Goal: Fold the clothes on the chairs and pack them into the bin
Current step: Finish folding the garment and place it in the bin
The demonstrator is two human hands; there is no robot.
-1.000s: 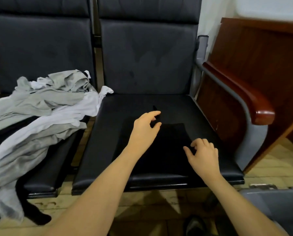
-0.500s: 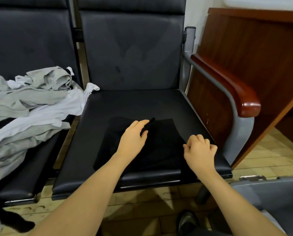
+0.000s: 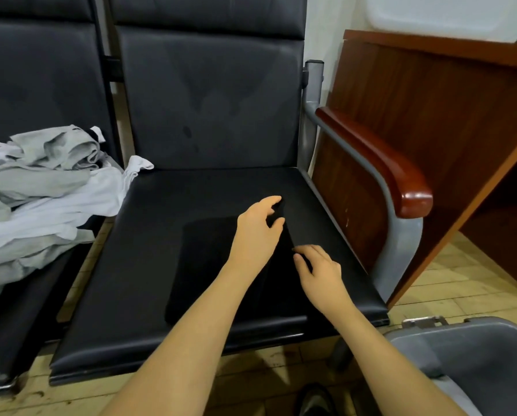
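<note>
A black garment (image 3: pixel 203 259) lies flat on the black seat of the right chair (image 3: pixel 221 187), hard to tell apart from the leather. My left hand (image 3: pixel 258 232) reaches over it and pinches its far right corner between thumb and forefinger, lifting it slightly. My right hand (image 3: pixel 320 271) is nearer to me, with its fingers curled on the garment's right edge. The grey bin (image 3: pixel 467 355) stands on the floor at the lower right.
A pile of grey and white clothes (image 3: pixel 41 199) covers the left chair and hangs over its front. The right chair's wooden armrest (image 3: pixel 380 163) and a brown wooden desk (image 3: pixel 431 109) close off the right side. The floor is tiled.
Both hands have shifted a little to the left with the garment's right edge. The left hand has raised the far corner off the seat again.
</note>
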